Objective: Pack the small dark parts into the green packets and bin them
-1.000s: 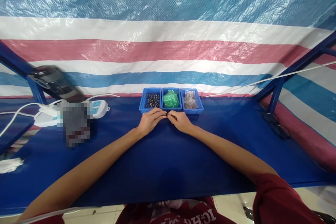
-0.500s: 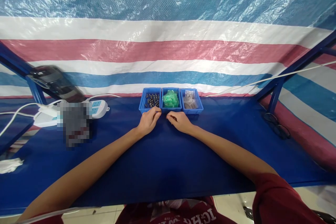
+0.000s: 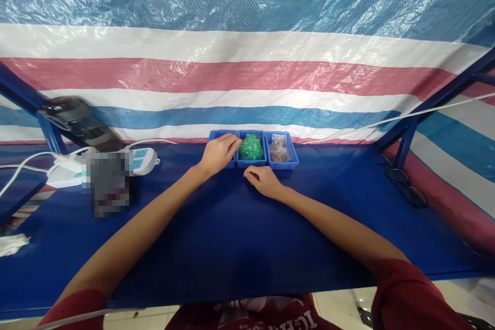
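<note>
Your left hand (image 3: 218, 154) lies over the leftmost bin (image 3: 221, 136), the one at the left end of a row of three small blue bins at the back of the tabletop (image 3: 240, 237). Its fingers curl down into the bin and cover nearly everything inside, so you cannot tell whether they have closed on a piece or are only touching the contents.

Your right hand (image 3: 264, 181) rests on the tabletop just in front of the row, fingers drawn in narrow with the tips pinched together. Whether something tiny sits between them is too small to make out.

The middle bin (image 3: 251, 147) holds green pieces and the right bin (image 3: 281, 149) holds pale, clear-looking packets; both are untouched by either hand. No assembled or sorted pieces lie on the blue surface near your hands, so as far as can be judged the work is at a picking stage, with nothing finished set out.

For room: the tabletop in front of the bins, between your forearms and to the right, is broad, flat blue cloth. The bins sit close against the striped tarp (image 3: 247, 62) behind, so there is little space past them. To the left, a power strip (image 3: 145, 157) with white cables and a dark device (image 3: 79, 122) stand well apart from your left hand. A slanted blue frame post (image 3: 406, 136) bounds the right side.
</note>
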A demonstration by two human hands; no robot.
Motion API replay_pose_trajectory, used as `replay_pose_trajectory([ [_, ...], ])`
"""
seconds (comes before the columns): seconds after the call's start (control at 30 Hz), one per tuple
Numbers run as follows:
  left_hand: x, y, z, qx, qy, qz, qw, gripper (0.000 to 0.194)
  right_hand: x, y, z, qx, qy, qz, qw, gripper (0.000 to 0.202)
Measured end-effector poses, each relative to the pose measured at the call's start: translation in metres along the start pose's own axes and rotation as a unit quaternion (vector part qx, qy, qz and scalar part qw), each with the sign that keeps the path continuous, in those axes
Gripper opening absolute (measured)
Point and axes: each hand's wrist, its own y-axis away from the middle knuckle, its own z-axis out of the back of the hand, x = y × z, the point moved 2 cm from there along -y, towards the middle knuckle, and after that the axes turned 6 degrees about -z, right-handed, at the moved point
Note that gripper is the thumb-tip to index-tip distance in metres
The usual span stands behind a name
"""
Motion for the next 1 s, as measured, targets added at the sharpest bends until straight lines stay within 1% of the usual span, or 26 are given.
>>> replay_pose_trajectory([
  [0.07, 0.006, -0.002, 0.007, -0.017, -0.032, 0.013, 0.999, 0.037, 0.0, 0.0, 0.0, 0.001, -0.001, 0.004, 1.0, 0.021],
  [0.13, 0.015, -0.001, 0.016, -0.019, -0.062, 0.034, 0.997, 0.035, 0.001, 0.0, 0.0, -0.001, -0.002, 0.007, 1.0, 0.021],
  [0.2, 0.025, 0.002, 0.02, 0.002, -0.078, 0.06, 0.995, 0.035, 0.002, 0.0, 0.0, 0.0, -0.002, 0.006, 1.0, 0.021],
  [0.3, 0.036, 0.005, 0.018, 0.041, -0.087, 0.09, 0.991, 0.037, 0.004, 0.0, 0.001, -0.001, 0.001, 0.006, 1.0, 0.021],
  [0.37, 0.039, 0.006, 0.012, 0.062, -0.1, 0.09, 0.989, 0.036, 0.005, 0.0, 0.002, -0.002, 0.002, 0.007, 1.0, 0.021],
  [0.43, 0.038, 0.005, 0.009, 0.065, -0.115, 0.082, 0.988, 0.034, 0.005, 0.0, 0.002, -0.001, 0.004, 0.008, 1.0, 0.021],
  [0.5, 0.033, 0.004, 0.011, 0.04, -0.112, 0.071, 0.99, 0.033, 0.005, 0.001, 0.002, 0.001, 0.007, 0.008, 1.0, 0.02],
  [0.57, 0.025, 0.003, 0.016, -0.004, -0.084, 0.056, 0.995, 0.032, 0.004, 0.001, 0.002, 0.0, 0.01, 0.009, 1.0, 0.021],
  [0.67, 0.006, 0.014, 0.02, -0.078, -0.019, 0.04, 0.996, 0.032, 0.003, 0.001, 0.001, -0.009, 0.013, 0.012, 1.0, 0.021],
  [0.7, -0.001, 0.021, 0.018, -0.095, 0.002, 0.033, 0.995, 0.032, 0.002, 0.001, 0.0, -0.013, 0.016, 0.013, 1.0, 0.021],
  [0.73, -0.007, 0.03, 0.013, -0.099, 0.025, 0.021, 0.995, 0.032, 0.002, 0.001, 0.0, -0.018, 0.021, 0.012, 1.0, 0.021],
  [0.83, -0.022, 0.058, -0.007, -0.103, 0.067, -0.005, 0.992, 0.034, -0.001, 0.001, -0.001, -0.047, 0.057, -0.014, 0.997, 0.02],
  [0.87, -0.025, 0.065, -0.015, -0.096, 0.074, -0.01, 0.993, 0.035, -0.002, 0.001, -0.001, -0.061, 0.074, -0.031, 0.995, 0.02],
  [0.93, -0.028, 0.074, -0.029, -0.048, 0.074, -0.032, 0.996, 0.036, -0.003, 0.001, 0.0, -0.084, 0.103, -0.066, 0.989, 0.021],
  [1.0, -0.026, 0.075, -0.037, -0.013, 0.06, -0.015, 0.998, 0.037, -0.004, 0.001, 0.0, -0.087, 0.125, -0.088, 0.984, 0.022],
])
